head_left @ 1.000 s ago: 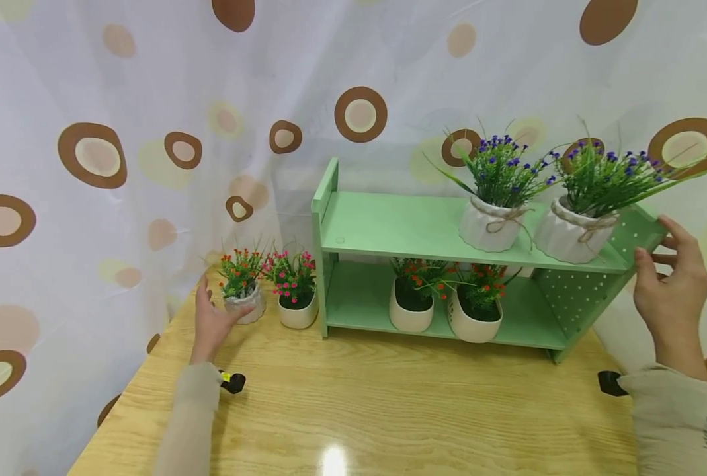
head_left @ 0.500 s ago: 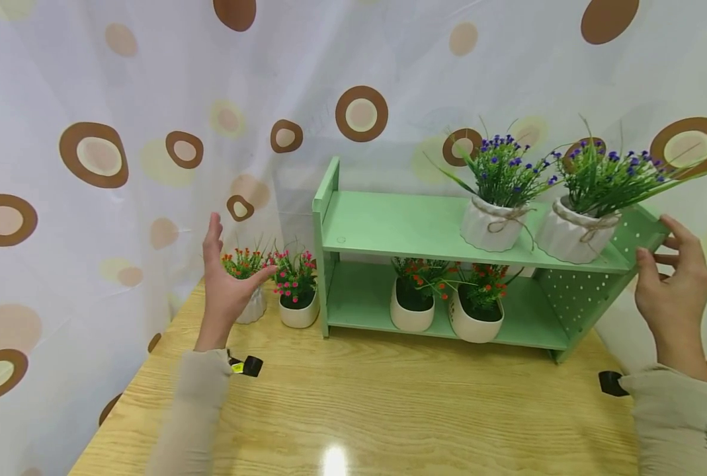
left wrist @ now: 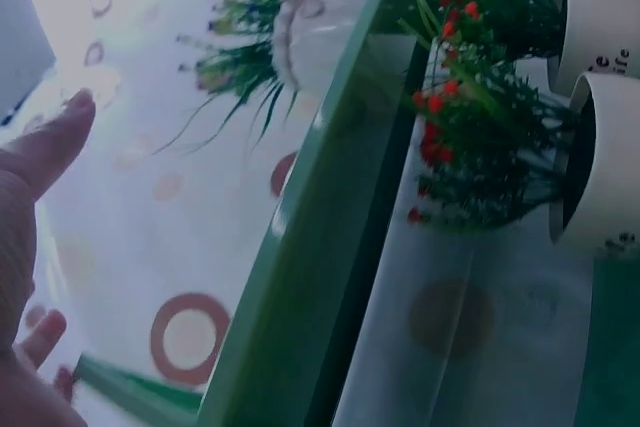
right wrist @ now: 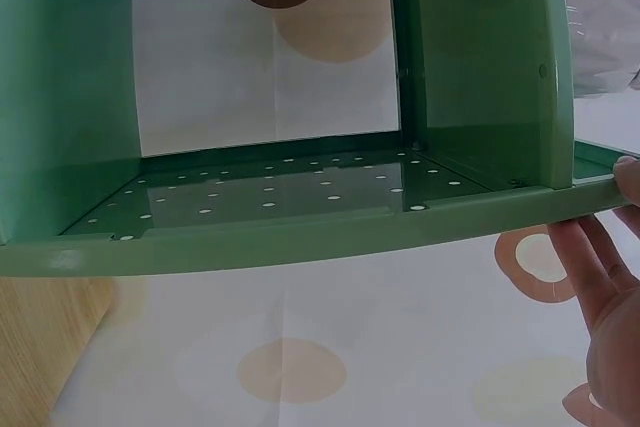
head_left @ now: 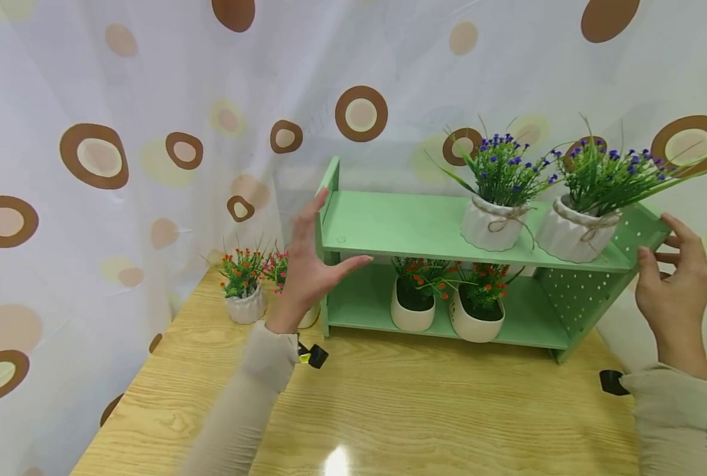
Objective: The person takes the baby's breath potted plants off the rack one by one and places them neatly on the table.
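Note:
A green two-tier shelf (head_left: 401,221) stands on the wooden table. My left hand (head_left: 308,271), thumb spread from the fingers and nothing in it, is at the shelf's left side panel; whether it touches cannot be told. In the left wrist view the same hand (left wrist: 30,247) is beside the upper board. My right hand (head_left: 674,291) grips the right side panel's upper edge, seen also in the right wrist view with thumb and fingers (right wrist: 590,277) on either side of the edge. Two white pots (head_left: 491,225) with purple flowers stand at the top board's right.
Two cream pots (head_left: 413,312) with red flowers stand on the lower board. Left of the shelf, a white pot (head_left: 246,307) with orange-red flowers stands on the table (head_left: 424,410), beside a pink-flowered plant (head_left: 276,268) partly behind my left hand. A patterned curtain (head_left: 282,59) hangs behind.
My left hand has risen from beside the orange-red flower pot and moved right to the shelf's left side. My right hand has stayed on the right panel.

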Demonstrator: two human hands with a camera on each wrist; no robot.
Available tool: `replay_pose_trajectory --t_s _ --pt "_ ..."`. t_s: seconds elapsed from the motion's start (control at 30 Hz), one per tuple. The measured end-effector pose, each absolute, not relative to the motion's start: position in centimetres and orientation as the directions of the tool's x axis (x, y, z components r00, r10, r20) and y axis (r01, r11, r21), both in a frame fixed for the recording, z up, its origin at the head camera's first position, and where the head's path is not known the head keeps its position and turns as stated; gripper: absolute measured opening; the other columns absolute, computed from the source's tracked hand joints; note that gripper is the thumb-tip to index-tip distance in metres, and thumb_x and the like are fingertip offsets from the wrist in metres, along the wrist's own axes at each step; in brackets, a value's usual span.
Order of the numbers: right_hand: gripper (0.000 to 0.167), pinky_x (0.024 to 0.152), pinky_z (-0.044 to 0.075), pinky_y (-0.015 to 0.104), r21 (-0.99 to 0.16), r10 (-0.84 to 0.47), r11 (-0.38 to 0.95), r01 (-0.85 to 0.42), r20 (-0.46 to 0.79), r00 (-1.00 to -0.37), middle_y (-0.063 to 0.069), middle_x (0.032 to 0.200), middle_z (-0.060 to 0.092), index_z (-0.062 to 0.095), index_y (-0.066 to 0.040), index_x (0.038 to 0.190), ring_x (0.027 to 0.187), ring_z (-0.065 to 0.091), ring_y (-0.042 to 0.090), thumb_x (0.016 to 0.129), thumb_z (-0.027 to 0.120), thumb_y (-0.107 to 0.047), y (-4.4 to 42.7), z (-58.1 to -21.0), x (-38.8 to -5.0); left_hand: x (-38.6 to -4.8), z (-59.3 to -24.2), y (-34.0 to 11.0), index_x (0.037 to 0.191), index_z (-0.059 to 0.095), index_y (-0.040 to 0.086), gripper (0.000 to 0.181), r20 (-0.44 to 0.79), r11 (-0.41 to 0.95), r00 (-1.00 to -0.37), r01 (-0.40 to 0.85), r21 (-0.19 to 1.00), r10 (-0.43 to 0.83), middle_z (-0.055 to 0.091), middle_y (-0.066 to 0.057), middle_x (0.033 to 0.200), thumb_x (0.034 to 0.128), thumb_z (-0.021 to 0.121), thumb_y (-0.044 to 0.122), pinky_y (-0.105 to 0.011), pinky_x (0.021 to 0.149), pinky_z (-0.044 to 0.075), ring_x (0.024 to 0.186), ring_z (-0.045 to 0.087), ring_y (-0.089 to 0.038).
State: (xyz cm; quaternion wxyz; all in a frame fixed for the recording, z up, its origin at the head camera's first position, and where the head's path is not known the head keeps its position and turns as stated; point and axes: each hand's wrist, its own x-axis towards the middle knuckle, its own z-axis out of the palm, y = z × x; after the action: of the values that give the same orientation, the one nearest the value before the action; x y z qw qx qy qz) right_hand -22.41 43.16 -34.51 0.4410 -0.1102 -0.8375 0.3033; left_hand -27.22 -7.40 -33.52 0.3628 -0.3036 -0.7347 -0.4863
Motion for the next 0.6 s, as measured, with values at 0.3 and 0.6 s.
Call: replay_pose_trajectory --t_s 0.3,0.6 --pt "0.054 0.085 0.038 0.004 -0.622 0.477 0.782 -0.043 0.642 -0.6 0.011 0.149 0.054 0.035 -0.05 0.156 0.11 0.045 -0.016 0.11 0.048 -0.026 43.1 -35.0 -22.5 -27.2 -31.9 0.5 0.161 0.036 0.019 0.099 0.82 0.35 -0.551 0.807 0.475 0.157 0.046 -0.003 0.16 0.0804 0.091 0.031 -0.038 0.125 0.033 0.146 0.043 -0.021" --pt "0.054 0.08 0.035 0.004 -0.606 0.459 0.793 -0.065 0.664 -0.591 0.012 0.148 0.055 0.035 -0.049 0.156 0.107 0.042 -0.02 0.11 0.048 -0.026 43.2 -34.9 -22.7 -29.2 -30.6 6.0 0.164 0.027 0.028 0.097 0.55 0.275 -0.786 0.616 0.738 0.284 0.035 0.005 0.166 0.0874 0.085 0.039 -0.035 0.117 0.045 0.148 0.043 -0.019"
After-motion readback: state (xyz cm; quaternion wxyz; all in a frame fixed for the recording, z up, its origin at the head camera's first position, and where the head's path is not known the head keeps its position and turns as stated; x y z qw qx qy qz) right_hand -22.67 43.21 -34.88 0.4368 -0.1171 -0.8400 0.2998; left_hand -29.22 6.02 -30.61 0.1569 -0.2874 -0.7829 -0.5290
